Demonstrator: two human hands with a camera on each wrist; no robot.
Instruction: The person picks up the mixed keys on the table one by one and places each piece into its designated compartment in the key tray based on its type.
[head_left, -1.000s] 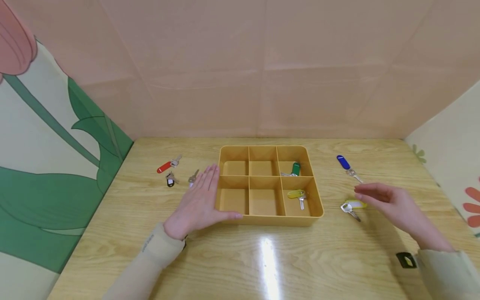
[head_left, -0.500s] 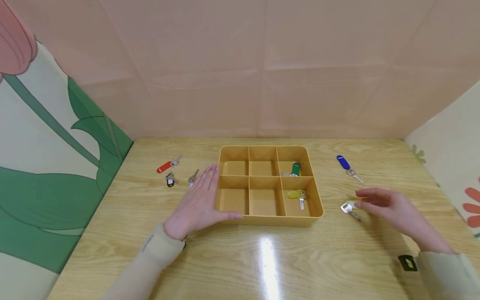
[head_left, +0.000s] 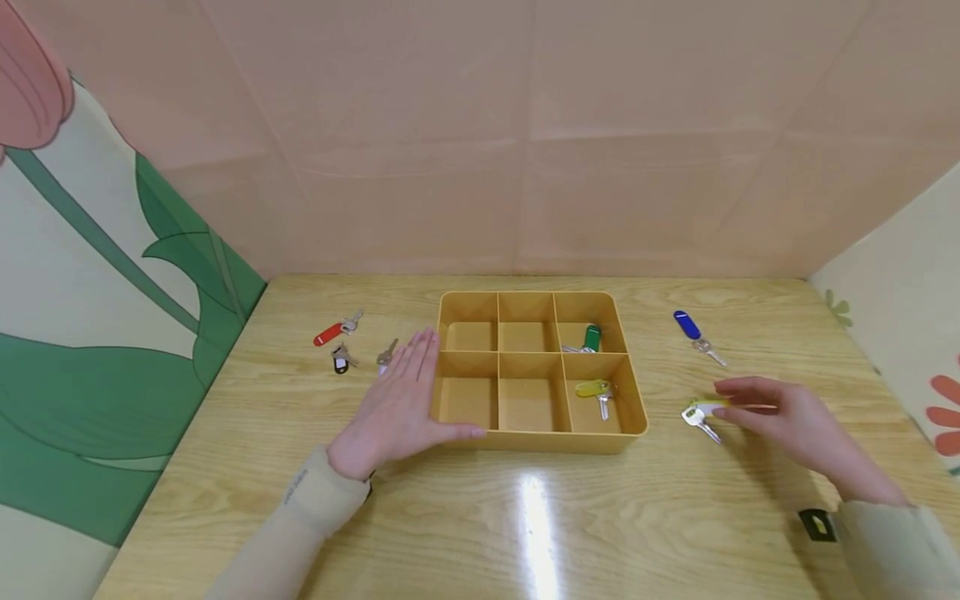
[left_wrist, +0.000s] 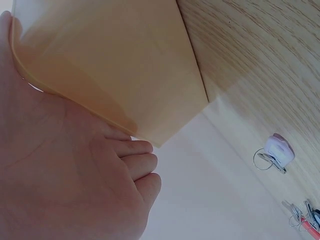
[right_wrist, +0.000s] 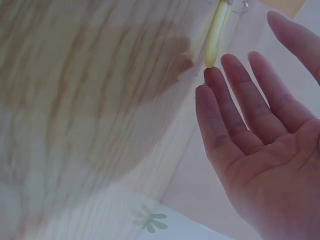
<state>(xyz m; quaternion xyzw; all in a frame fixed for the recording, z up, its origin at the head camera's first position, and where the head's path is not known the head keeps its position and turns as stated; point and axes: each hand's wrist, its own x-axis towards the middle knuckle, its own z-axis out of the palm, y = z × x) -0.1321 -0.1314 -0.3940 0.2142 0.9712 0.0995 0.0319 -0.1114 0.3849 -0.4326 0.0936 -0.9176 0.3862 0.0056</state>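
My left hand (head_left: 393, 408) lies with straight fingers along the left wall of a tan six-compartment tray (head_left: 525, 442), its thumb over the front rim. In the left wrist view the palm (left_wrist: 75, 170) is against the tray's wall. At the right, my right hand (head_left: 787, 421) is at a key with a yellow tag (head_left: 701, 414); its thumb overlaps the tag's end in the head view. The right wrist view shows the fingers (right_wrist: 255, 105) loosely bent at the yellow tag's end, with the thumb apart from it.
Inside the tray, a green-tagged key (head_left: 592, 338) is back right and a yellow-tagged key (head_left: 594, 388) front right. A blue-tagged key (head_left: 687, 325) lies right of it. Red-tagged (head_left: 328, 334), black-tagged (head_left: 341, 364) and pale-tagged keys (left_wrist: 279, 149) lie left.
My right hand has lowered slightly toward the yellow-tagged key on the table, its fingers closer about the tag. The left hand and the tray have stayed put.
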